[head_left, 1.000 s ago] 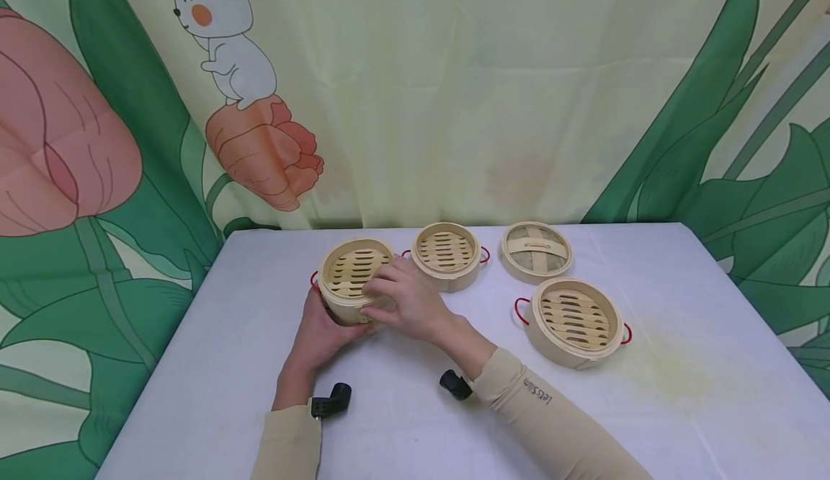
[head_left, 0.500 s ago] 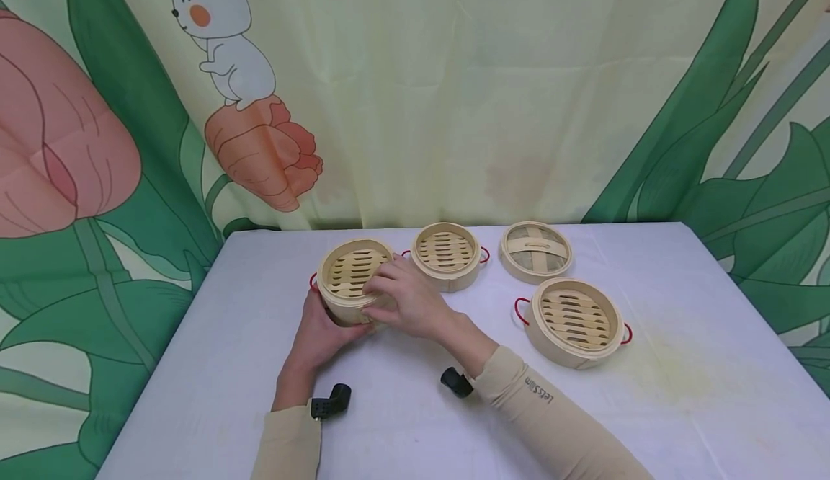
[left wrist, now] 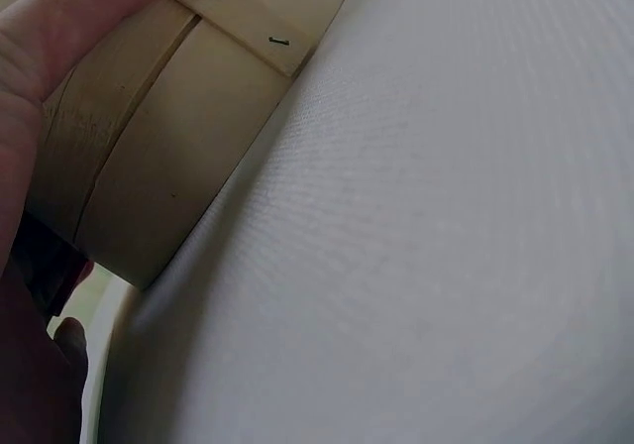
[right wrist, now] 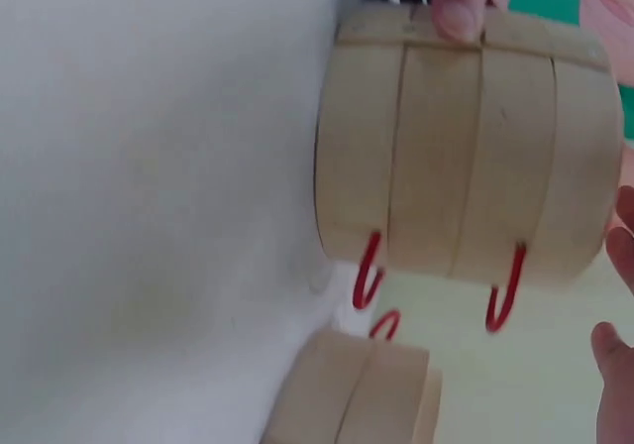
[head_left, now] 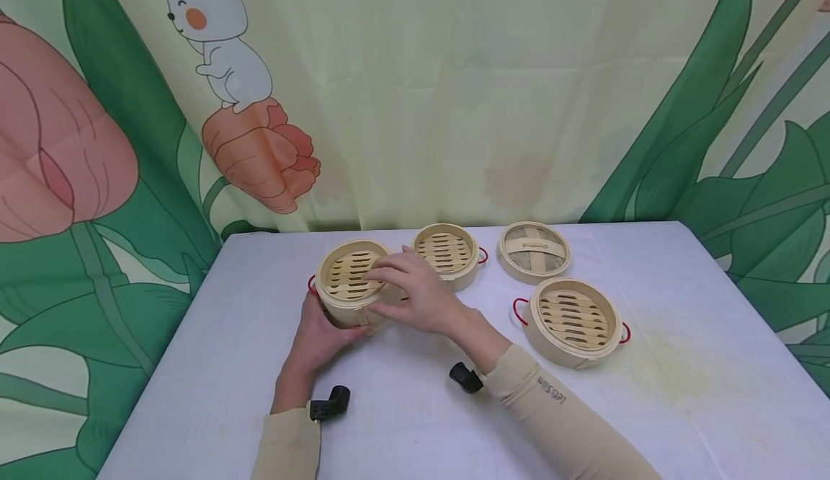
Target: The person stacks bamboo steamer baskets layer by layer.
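Two round bamboo steamer baskets stand as a stack (head_left: 342,305) at the table's left, slatted floor facing up. My left hand (head_left: 319,334) grips the stack low on its near left side; its thumb (right wrist: 459,18) presses the wall in the right wrist view. Two red handles (right wrist: 507,290) stick out from the wall, one per tier. My right hand (head_left: 418,294) hovers by the stack's right rim, fingers loosely bent and holding nothing. In the right wrist view its fingertips (right wrist: 622,251) are apart from the bamboo.
Behind my right hand sits another steamer basket (head_left: 462,272) with a red handle. A woven bamboo lid (head_left: 534,253) lies to its right. Nearer, at the right, is one more basket (head_left: 573,321). A printed curtain (head_left: 454,105) hangs behind the white table (head_left: 402,422).
My right hand has let go of the stack's rim and moved slightly right and up, its fingers spreading. My left hand keeps its grip; the stack stays in place.
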Demonstrator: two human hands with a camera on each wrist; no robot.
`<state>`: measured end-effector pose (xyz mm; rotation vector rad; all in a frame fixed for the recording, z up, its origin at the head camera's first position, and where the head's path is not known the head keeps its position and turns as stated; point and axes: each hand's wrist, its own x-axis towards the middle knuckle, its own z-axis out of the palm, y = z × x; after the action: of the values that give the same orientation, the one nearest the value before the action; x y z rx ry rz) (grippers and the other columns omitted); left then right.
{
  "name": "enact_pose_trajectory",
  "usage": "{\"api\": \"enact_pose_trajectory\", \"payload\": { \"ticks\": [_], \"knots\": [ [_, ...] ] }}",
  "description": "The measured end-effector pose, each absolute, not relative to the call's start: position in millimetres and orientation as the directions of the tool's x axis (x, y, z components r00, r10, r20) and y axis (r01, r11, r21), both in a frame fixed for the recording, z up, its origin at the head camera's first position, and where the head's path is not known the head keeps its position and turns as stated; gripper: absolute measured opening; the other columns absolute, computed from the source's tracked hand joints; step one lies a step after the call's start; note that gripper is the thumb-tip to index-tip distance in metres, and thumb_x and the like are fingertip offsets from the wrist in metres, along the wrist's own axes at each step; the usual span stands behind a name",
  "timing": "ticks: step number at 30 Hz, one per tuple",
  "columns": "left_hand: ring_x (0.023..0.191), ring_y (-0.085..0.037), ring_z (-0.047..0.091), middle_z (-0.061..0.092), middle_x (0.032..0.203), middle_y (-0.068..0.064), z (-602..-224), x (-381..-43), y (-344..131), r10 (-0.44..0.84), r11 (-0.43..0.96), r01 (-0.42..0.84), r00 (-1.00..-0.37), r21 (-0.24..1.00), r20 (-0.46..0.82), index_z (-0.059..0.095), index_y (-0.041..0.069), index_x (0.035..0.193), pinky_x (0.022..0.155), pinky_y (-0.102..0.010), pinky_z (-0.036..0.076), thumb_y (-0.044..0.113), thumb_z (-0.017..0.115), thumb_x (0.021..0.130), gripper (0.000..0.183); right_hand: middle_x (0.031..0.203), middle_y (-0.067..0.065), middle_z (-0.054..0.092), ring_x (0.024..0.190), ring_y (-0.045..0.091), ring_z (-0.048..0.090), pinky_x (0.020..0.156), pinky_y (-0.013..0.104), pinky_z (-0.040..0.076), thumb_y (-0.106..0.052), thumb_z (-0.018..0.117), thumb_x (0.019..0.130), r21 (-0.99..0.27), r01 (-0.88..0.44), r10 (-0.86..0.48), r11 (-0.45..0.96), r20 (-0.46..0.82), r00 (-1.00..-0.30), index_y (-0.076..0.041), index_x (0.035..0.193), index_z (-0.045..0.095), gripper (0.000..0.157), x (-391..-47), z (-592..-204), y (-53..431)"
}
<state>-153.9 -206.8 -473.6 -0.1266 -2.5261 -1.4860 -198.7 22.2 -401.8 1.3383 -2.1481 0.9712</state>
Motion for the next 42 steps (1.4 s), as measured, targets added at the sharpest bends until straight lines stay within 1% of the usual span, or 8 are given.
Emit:
{"api": "enact_pose_trajectory", "payload": {
  "ticks": [2, 7, 14, 17, 20, 26, 36, 42],
  "knots": [
    [0.138, -0.028, 0.032, 0.036, 0.149, -0.014, -474, -153, -207, -0.038, 0.496, 0.163, -0.977, 0.853, 0.209, 0.023, 0.008, 0.154, 0.114, -0.047, 0.023, 0.022, 0.102, 0.056, 0.126, 0.116, 0.005, 0.067, 0.113, 0.022, 0.059, 0.109, 0.055, 0.034, -0.022, 0.087, 0.08, -0.338, -0.896, -0.584, 0.288, 0.679, -0.444, -0.009, 0.115, 0.073, 0.04, -201, -401, 26],
    [0.137, -0.028, 0.033, 0.038, 0.148, -0.014, -476, -154, -208, -0.039, 0.494, 0.177, -0.974, 0.851, 0.225, 0.025, 0.008, 0.153, 0.114, -0.047, 0.023, 0.022, 0.102, 0.055, 0.126, 0.116, 0.006, 0.067, 0.104, 0.024, 0.057, 0.094, 0.042, 0.043, -0.02, 0.086, 0.08, -0.354, -0.889, -0.553, 0.29, 0.696, -0.457, -0.006, 0.114, 0.073, 0.04, -207, -398, 39],
    [0.135, -0.025, 0.036, 0.043, 0.144, -0.011, -478, -155, -209, -0.034, 0.469, 0.218, -0.964, 0.856, 0.264, 0.029, 0.008, 0.151, 0.113, -0.045, 0.023, 0.02, 0.102, 0.053, 0.123, 0.118, 0.004, 0.065, 0.11, 0.024, 0.057, 0.107, 0.052, 0.035, -0.02, 0.087, 0.08, -0.389, -0.859, -0.524, 0.332, 0.682, -0.511, -0.008, 0.116, 0.073, 0.04, -216, -398, 58],
    [0.134, -0.024, 0.037, 0.043, 0.143, -0.011, -478, -155, -209, -0.033, 0.464, 0.219, -0.964, 0.858, 0.264, 0.029, 0.009, 0.151, 0.113, -0.044, 0.023, 0.02, 0.103, 0.052, 0.123, 0.116, 0.005, 0.066, 0.111, 0.026, 0.057, 0.103, 0.047, 0.039, -0.016, 0.087, 0.08, -0.384, -0.863, -0.512, 0.327, 0.696, -0.503, -0.009, 0.115, 0.073, 0.039, -221, -398, 66],
    [0.133, -0.025, 0.037, 0.044, 0.143, -0.011, -477, -155, -209, -0.036, 0.464, 0.215, -0.965, 0.859, 0.261, 0.03, 0.009, 0.15, 0.113, -0.045, 0.024, 0.02, 0.103, 0.052, 0.123, 0.116, 0.007, 0.066, 0.114, 0.031, 0.057, 0.103, 0.047, 0.038, -0.013, 0.086, 0.08, -0.385, -0.863, -0.508, 0.328, 0.698, -0.505, -0.009, 0.114, 0.072, 0.037, -225, -397, 76],
    [0.134, -0.025, 0.035, 0.041, 0.144, -0.013, -477, -155, -209, -0.048, 0.484, 0.189, -0.969, 0.854, 0.241, 0.028, 0.009, 0.151, 0.113, -0.044, 0.023, 0.021, 0.102, 0.053, 0.123, 0.124, 0.011, 0.065, 0.121, 0.032, 0.055, 0.112, 0.061, 0.023, -0.014, 0.085, 0.081, -0.433, -0.799, -0.504, 0.417, 0.621, -0.6, -0.008, 0.119, 0.071, 0.041, -231, -398, 94],
    [0.135, -0.027, 0.033, 0.04, 0.144, -0.013, -477, -155, -209, -0.047, 0.478, 0.178, -0.973, 0.86, 0.227, 0.027, 0.009, 0.151, 0.114, -0.046, 0.022, 0.024, 0.102, 0.054, 0.123, 0.124, 0.014, 0.065, 0.12, 0.033, 0.054, 0.115, 0.058, 0.021, -0.016, 0.085, 0.082, -0.45, -0.744, -0.522, 0.493, 0.532, -0.667, -0.005, 0.118, 0.072, 0.04, -241, -402, 110],
    [0.135, -0.024, 0.033, 0.04, 0.145, -0.01, -476, -156, -208, -0.038, 0.462, 0.191, -0.971, 0.866, 0.235, 0.028, 0.011, 0.152, 0.114, -0.045, 0.021, 0.022, 0.102, 0.055, 0.122, 0.122, 0.013, 0.067, 0.114, 0.034, 0.057, 0.102, 0.05, 0.038, -0.019, 0.086, 0.081, -0.431, -0.732, -0.552, 0.528, 0.481, -0.681, -0.005, 0.116, 0.073, 0.039, -244, -407, 117]
  ]
}}
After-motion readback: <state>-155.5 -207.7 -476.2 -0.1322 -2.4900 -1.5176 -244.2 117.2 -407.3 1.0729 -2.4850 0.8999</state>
